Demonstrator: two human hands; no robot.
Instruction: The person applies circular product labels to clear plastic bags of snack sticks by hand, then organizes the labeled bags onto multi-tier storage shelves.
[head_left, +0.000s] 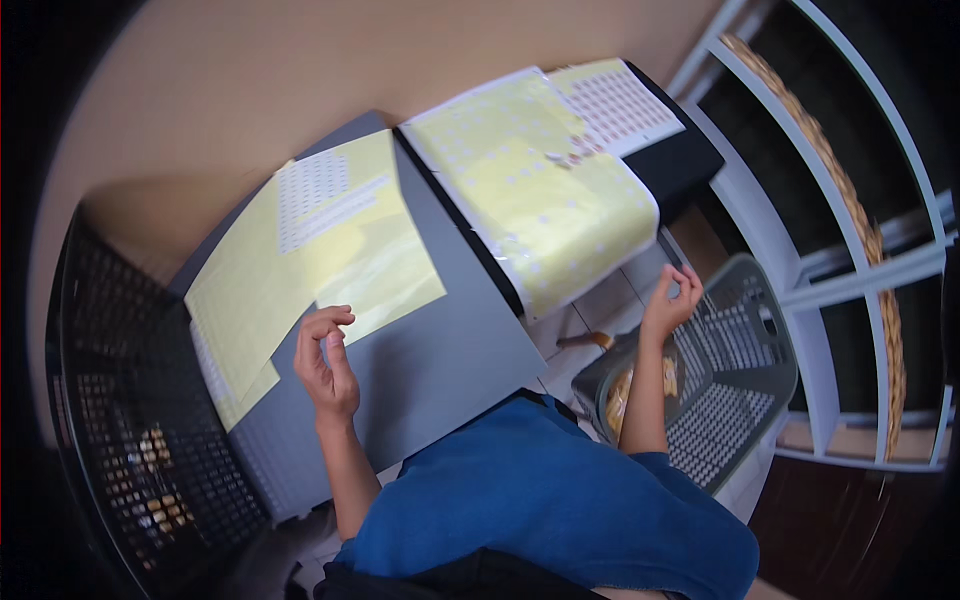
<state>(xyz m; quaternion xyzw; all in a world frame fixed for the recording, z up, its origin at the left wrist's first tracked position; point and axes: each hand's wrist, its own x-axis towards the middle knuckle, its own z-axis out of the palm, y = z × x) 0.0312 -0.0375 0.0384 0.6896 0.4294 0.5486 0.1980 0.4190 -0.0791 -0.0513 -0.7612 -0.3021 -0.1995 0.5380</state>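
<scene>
My left hand (328, 360) is raised over the grey tabletop (450, 360), its fingers loosely curled with nothing between them. Beyond it lie yellow sheets (262, 262) that overlap, with a white sticker sheet (311, 195) bearing rows of small marks on top. My right hand (673, 300) hangs in the air right of the table, fingers bent and empty, near a grey-green plastic basket (739, 352). A large yellow sheet (517, 172) dotted with small pale stickers drapes over a black surface. At its far right is another sheet (622, 105) with rows of reddish marks; small loose pieces (574, 154) lie beside it.
A dark perforated plastic basket (157, 420) stands at the left, with light-brown items showing through its holes. Filled plastic bags (621, 397) sit in a grey bin below my right forearm. White shelving (817, 292) with a woven band rises at the right. A beige wall (300, 67) backs the table.
</scene>
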